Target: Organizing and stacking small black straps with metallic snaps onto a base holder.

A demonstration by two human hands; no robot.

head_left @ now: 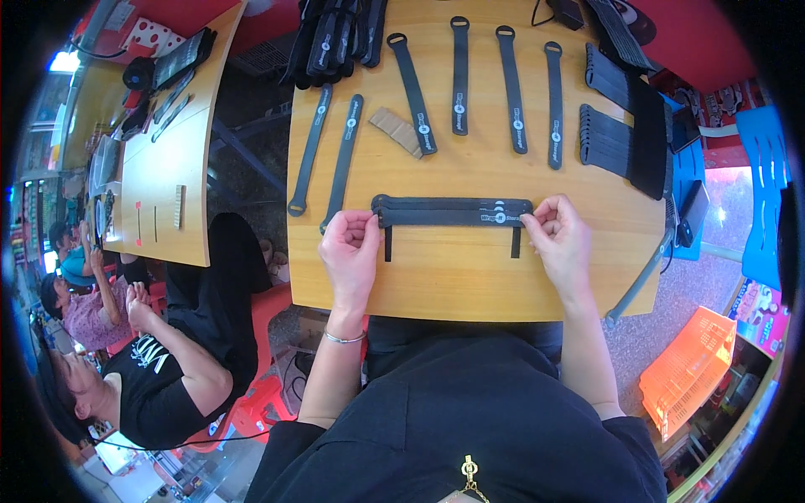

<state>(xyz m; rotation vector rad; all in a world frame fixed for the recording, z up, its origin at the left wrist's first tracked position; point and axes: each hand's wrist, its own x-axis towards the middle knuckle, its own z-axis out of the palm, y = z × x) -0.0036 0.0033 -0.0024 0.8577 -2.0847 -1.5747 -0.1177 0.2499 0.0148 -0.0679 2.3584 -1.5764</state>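
Note:
A flat stack of black straps (453,211) lies across the wooden table (470,277) in front of me. My left hand (350,251) pinches the stack's left end. The right end is pinched by my right hand (558,239). Two thin black strips (516,243) lie crosswise under the stack and stick out toward me. Two single black straps (344,163) lie slanted left of the stack.
Several more single straps (459,75) lie spread along the far side, with a brown card piece (398,130) between them. Bundled strap stacks (625,134) sit at the right edge, a black pile (335,38) at the far left. People sit at another table (163,159) on my left.

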